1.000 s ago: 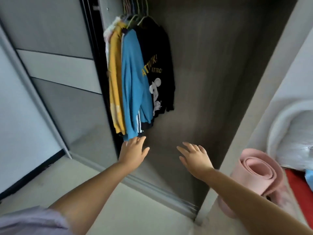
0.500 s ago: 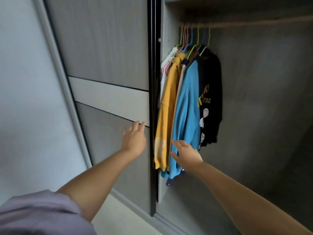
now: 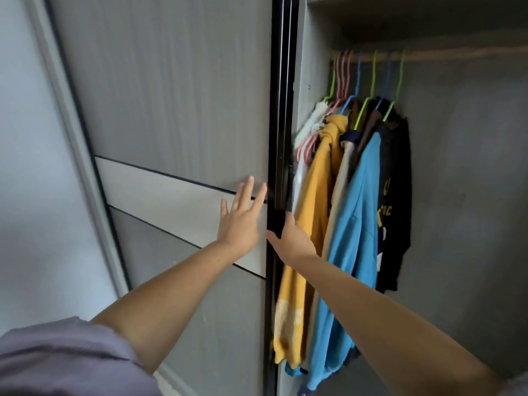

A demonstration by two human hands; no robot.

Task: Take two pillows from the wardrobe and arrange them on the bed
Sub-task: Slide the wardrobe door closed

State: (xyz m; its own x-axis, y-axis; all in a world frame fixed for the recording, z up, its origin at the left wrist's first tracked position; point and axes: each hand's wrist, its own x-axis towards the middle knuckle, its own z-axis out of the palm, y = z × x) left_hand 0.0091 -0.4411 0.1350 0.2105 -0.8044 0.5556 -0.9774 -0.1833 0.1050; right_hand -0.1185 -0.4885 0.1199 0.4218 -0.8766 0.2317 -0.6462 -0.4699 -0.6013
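No pillow is in view. The wardrobe's grey sliding door (image 3: 171, 110) fills the left half, and its black edge (image 3: 281, 138) runs down the middle. My left hand (image 3: 240, 221) lies flat on the door's pale band, fingers spread, just left of that edge. My right hand (image 3: 291, 238) is on the black edge itself, thumb on the front, with the fingers curled around it and mostly hidden. To the right the open compartment (image 3: 463, 195) shows its bare grey back wall.
Several garments hang on coloured hangers from a rail (image 3: 428, 54) just right of the door edge: a yellow top (image 3: 311, 224), a blue top (image 3: 354, 238) and a black printed shirt (image 3: 395, 195). A shelf board (image 3: 414, 18) lies above the rail. A pale wall (image 3: 34, 167) is at the far left.
My view swung left and up from the wardrobe floor to the door. Both hands rose and moved left; the right one left the blue top and reached the door's edge.
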